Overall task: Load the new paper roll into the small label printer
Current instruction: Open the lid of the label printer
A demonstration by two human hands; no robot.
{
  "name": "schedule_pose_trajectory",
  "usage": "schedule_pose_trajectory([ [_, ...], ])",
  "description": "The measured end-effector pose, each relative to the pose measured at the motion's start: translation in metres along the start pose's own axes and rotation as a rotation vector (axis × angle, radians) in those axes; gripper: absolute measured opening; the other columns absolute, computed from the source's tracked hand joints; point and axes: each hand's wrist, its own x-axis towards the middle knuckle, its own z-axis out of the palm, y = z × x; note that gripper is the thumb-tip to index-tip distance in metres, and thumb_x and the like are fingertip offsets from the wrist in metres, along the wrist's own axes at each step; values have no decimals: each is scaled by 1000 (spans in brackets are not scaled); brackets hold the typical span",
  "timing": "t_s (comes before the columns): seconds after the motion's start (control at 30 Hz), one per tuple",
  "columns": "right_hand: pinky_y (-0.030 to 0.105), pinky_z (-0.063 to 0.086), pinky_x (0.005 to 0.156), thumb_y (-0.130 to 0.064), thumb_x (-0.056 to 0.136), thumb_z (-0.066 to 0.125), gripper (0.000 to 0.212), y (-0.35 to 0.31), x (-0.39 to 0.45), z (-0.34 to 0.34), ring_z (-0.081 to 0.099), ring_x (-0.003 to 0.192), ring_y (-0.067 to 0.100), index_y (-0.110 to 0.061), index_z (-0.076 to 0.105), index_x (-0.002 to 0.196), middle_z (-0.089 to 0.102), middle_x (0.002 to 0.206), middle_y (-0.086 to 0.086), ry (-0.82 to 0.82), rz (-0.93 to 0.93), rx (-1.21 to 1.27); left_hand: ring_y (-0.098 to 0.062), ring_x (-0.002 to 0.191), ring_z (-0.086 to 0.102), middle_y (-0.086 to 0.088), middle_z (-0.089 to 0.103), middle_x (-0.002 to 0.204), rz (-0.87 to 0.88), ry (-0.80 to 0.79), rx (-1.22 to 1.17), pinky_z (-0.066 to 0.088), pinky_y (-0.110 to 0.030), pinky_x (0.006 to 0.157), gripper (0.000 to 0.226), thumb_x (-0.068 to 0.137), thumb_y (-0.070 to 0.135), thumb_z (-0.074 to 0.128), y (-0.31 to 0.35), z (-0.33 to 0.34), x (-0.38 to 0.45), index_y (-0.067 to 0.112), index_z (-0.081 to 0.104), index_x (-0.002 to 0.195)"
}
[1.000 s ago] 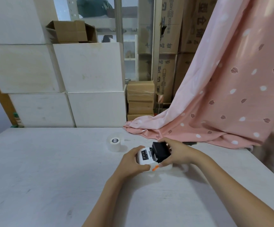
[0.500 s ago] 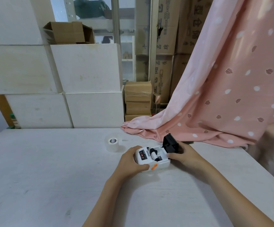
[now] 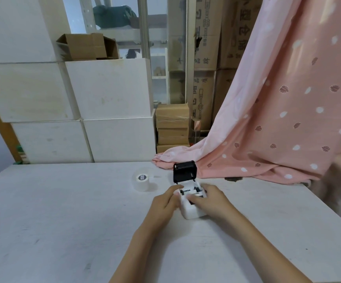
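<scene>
A small white label printer [image 3: 192,211] rests on the white table [image 3: 63,221], its black lid [image 3: 184,171] swung open and standing upright at the far side. The paper bay below the lid shows, partly hidden by my fingers. My left hand [image 3: 165,203] grips the printer's left side. My right hand [image 3: 208,201] lies over its right side and top, thumb across the front. A white paper roll [image 3: 142,181] in clear wrap stands alone on the table, left of the printer and a short way beyond my left hand.
A pink patterned cloth [image 3: 267,129] drapes onto the table's far right, just behind the printer. White foam boxes [image 3: 108,111] are stacked past the far edge, with brown cartons [image 3: 172,127] beside them. The table's right edge runs diagonally.
The printer has been turned so its lid hinge faces away. The black lid went from nearly closed to fully upright. My right hand left the lid and now rests on the printer body.
</scene>
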Motion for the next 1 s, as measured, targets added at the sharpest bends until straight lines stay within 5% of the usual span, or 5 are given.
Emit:
schedule_pose_trajectory([
  [0.13, 40, 46, 112, -75, 57, 83, 116, -13, 5, -8, 56, 135, 24, -22, 42, 152, 54, 146, 1, -137, 9, -397, -8, 77, 66, 7, 71, 80, 85, -65, 108, 50, -25, 75, 42, 98, 10, 44, -4, 6, -2, 34, 54, 131],
  [0.47, 29, 48, 99, -33, 79, 87, 123, -19, 25, -48, 59, 126, 24, -39, 4, 170, 39, 167, 1, -362, -77, -574, -14, 68, 56, 1, 58, 64, 125, -20, 307, 51, -30, 70, 37, 92, 32, 62, -7, 11, 1, 34, 59, 129],
  [0.6, 34, 51, 105, -32, 97, 73, 59, -34, 32, -39, 62, 130, 21, -27, 55, 152, 59, 150, -1, -146, -282, -614, -18, 62, 55, -4, 57, 60, 126, -26, 368, 52, -37, 67, 37, 95, 30, 58, -7, 12, 2, 36, 57, 131],
  [0.7, 27, 55, 72, -1, 94, 59, 32, -53, 34, -29, 75, 90, 21, -17, 81, 111, 79, 101, 1, -173, -393, -812, -17, 62, 54, -4, 56, 59, 118, -24, 377, 51, -37, 66, 35, 96, 29, 56, -6, 12, 3, 39, 56, 129],
  [1.0, 27, 33, 51, 3, 94, 61, 26, -83, 46, -1, 46, 58, 19, -11, 58, 72, 53, 72, 4, -386, -275, -1213, -19, 62, 54, -5, 56, 60, 130, -25, 350, 50, -39, 64, 36, 95, 28, 57, -5, 12, 3, 37, 55, 130],
])
